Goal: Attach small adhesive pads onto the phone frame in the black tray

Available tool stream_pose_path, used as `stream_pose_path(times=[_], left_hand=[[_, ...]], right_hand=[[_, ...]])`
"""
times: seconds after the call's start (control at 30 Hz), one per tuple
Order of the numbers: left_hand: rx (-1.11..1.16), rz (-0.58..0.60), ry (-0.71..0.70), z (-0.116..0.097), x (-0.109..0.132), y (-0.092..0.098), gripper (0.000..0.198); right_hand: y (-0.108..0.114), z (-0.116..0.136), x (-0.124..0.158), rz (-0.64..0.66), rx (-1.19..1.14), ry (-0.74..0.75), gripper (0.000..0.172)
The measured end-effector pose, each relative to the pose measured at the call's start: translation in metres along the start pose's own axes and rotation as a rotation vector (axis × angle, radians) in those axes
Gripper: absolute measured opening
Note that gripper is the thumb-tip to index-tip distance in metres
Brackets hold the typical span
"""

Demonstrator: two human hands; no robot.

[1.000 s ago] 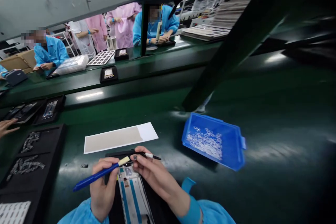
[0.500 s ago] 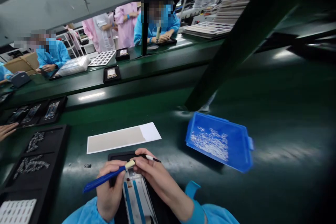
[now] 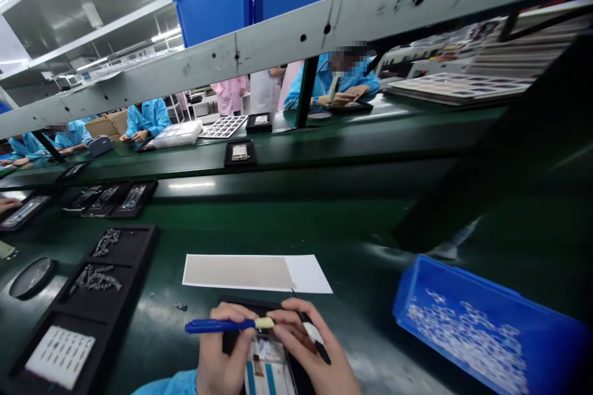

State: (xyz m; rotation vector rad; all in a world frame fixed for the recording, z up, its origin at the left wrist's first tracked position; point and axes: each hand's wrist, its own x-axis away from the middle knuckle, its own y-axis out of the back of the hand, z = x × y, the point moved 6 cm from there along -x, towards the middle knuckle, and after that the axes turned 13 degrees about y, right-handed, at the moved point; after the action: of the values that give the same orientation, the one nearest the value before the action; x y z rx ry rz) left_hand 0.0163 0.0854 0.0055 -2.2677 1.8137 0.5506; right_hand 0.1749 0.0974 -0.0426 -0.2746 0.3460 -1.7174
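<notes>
Dark green workbench [image 3: 352,222] fills the middle of the view, with some bright reflections on it. At the bottom centre, an opened phone body [image 3: 273,355] with two blue strips lies in a black tray [image 3: 252,303], partly covered by the hands. The left hand [image 3: 220,358] is closed on a blue pen-like tool [image 3: 217,325], whose pale yellow tip points to the right, above the far end of the phone body. The right hand [image 3: 319,352] is closed on a slim black-and-white tool [image 3: 312,331], slanted between its fingers. Its thumb and forefinger are close to the yellow tip; whether they pinch some small part, I cannot tell.

Just beyond the black tray lies a white sheet [image 3: 308,274] with a beige strip [image 3: 236,273]. To the left, one small dark piece [image 3: 180,307] lies alone. Farther left is a compartment tray [image 3: 132,287]: two far compartments contain small dark parts [image 3: 96,278], and the near one contains a white card [image 3: 60,355]. Beside it is a round dish [image 3: 32,278]. On the right, a blue bin [image 3: 410,278] contains many white ring-like pieces [image 3: 467,333].

Farther back, phone trays [image 3: 149,192] rest at left, and a co-worker's hand [image 3: 8,204] shows at the edge. People in blue clothing [image 3: 146,118] are at the far bench, seen under a grey metal beam [image 3: 273,43].
</notes>
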Motion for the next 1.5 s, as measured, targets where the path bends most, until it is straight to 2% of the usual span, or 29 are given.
stream_pose_path(times=[0.1,0.27,0.33,0.53,0.73,0.87,1.0,1.13,1.33,1.5], left_hand=[[0.034,-0.027,0.054,0.011,0.004,0.002,0.005],[0.106,-0.057,0.187,0.03,0.011,0.004,0.009],[0.106,-0.061,0.189,0.031,0.013,0.005,0.009],[0.072,-0.077,0.134,0.025,0.012,0.005,0.006],[0.023,-0.04,0.044,0.002,0.003,0.002,0.004],[0.001,-0.063,0.066,0.002,0.003,0.004,0.006],[0.015,-0.072,0.171,0.011,0.005,0.005,0.016],[0.073,-0.064,0.327,0.019,0.003,0.004,0.03],[0.275,-0.015,0.586,0.029,-0.002,0.001,0.045],[0.349,0.045,0.632,0.027,-0.004,-0.003,0.046]], right_hand=[[0.001,-0.002,0.0,0.033,0.019,0.028,0.047],[0.006,-0.008,-0.007,0.177,0.124,0.092,0.041],[0.009,-0.008,-0.008,0.182,0.159,0.128,0.039],[0.015,-0.003,-0.008,0.095,0.212,0.205,0.04],[0.015,-0.002,-0.006,0.026,0.232,0.23,0.038],[0.013,-0.001,-0.004,-0.011,0.211,0.224,0.037],[0.01,0.005,-0.002,-0.019,0.203,0.231,0.037],[0.004,0.011,-0.004,0.029,0.189,0.239,0.033],[-0.001,0.025,-0.006,0.08,0.229,0.329,0.024],[-0.005,0.03,-0.007,0.098,0.256,0.365,0.02]])
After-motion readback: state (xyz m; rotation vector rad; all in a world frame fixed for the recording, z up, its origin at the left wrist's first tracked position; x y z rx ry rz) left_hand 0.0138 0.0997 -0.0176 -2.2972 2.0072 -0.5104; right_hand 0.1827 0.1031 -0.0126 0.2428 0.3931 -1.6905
